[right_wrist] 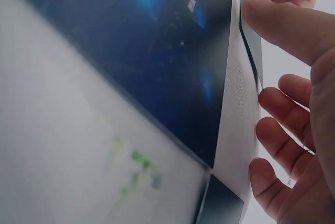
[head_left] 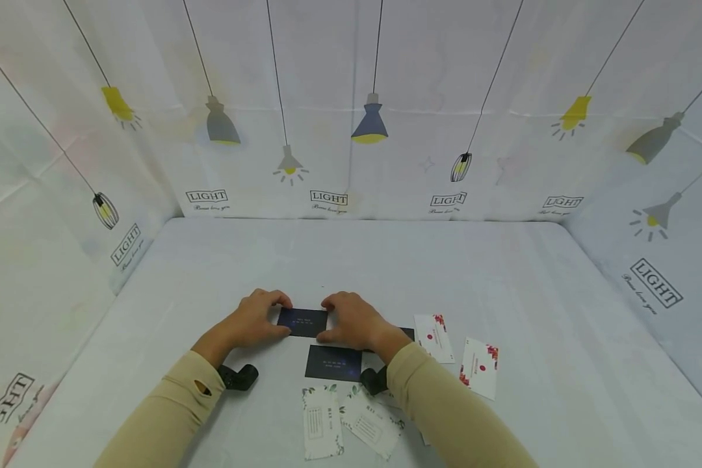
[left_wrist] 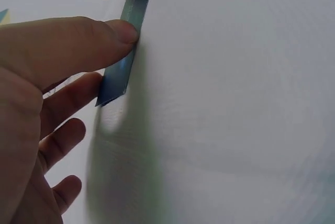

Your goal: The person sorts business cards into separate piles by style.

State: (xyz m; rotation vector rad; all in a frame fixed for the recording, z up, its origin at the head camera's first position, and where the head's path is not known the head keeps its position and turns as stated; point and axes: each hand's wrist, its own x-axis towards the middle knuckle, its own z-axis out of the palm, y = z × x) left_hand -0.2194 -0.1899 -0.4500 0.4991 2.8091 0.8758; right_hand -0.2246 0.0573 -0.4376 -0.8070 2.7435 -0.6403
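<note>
A dark blue card (head_left: 302,322) with small pale print lies between my two hands. The left hand (head_left: 260,318) pinches its left end between thumb and forefinger; in the left wrist view the card (left_wrist: 116,80) appears nearly edge-on, with the thumb on its near side. At the opposite end, the right hand (head_left: 353,322) holds the card by thumb and fingers. Just nearer to me lies a second dark card (head_left: 335,363), which looms large in the right wrist view. Part of another dark card (head_left: 408,333) shows behind the right wrist.
Two white cards with leafy borders lie in front, a left one (head_left: 322,422) and a tilted one (head_left: 372,424). Right of my arm are two white-and-red cards, one nearer (head_left: 480,368) and one farther (head_left: 435,338). My right sleeve partly covers other cards. Printed cloth walls (head_left: 351,162) enclose the white table (head_left: 532,292).
</note>
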